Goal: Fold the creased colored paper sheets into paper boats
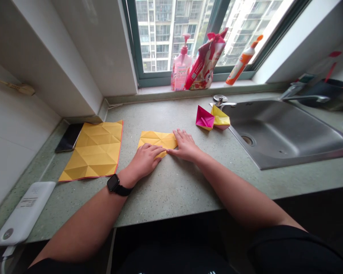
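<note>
A square black smartwatch (113, 182) sits on the left wrist, and dark short sleeves (277, 243) cover the upper arms.

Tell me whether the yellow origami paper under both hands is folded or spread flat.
Folded: the yellow origami paper lies in a small layered shape, creased edges showing, under the left hand and right hand.
</note>
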`<act>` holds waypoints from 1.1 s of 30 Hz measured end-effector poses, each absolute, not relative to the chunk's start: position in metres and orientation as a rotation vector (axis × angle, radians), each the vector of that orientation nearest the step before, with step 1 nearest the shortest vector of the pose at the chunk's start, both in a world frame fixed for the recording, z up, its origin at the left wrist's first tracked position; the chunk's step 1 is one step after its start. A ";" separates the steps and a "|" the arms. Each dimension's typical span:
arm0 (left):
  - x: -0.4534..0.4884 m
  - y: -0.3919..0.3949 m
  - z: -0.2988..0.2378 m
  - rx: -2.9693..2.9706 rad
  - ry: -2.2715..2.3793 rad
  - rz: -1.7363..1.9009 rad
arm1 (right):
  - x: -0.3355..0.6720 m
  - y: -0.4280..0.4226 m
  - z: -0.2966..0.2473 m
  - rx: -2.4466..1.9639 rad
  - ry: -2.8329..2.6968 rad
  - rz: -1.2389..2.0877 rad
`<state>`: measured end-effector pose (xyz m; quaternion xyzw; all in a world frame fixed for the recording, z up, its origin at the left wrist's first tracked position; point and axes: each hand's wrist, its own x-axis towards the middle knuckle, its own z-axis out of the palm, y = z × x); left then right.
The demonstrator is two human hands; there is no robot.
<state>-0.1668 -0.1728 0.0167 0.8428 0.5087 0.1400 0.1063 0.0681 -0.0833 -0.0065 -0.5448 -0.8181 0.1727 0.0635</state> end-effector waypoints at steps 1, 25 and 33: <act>-0.167 -0.173 0.016 2.482 1.495 0.412 | 0.072 -0.080 -0.007 -1.669 -2.457 0.519; -0.134 -0.183 0.010 2.531 1.616 0.321 | 0.088 -0.094 0.021 -1.153 -2.449 0.290; -0.137 -0.184 0.015 2.549 1.615 0.278 | 0.079 -0.105 0.022 -1.112 -2.642 0.416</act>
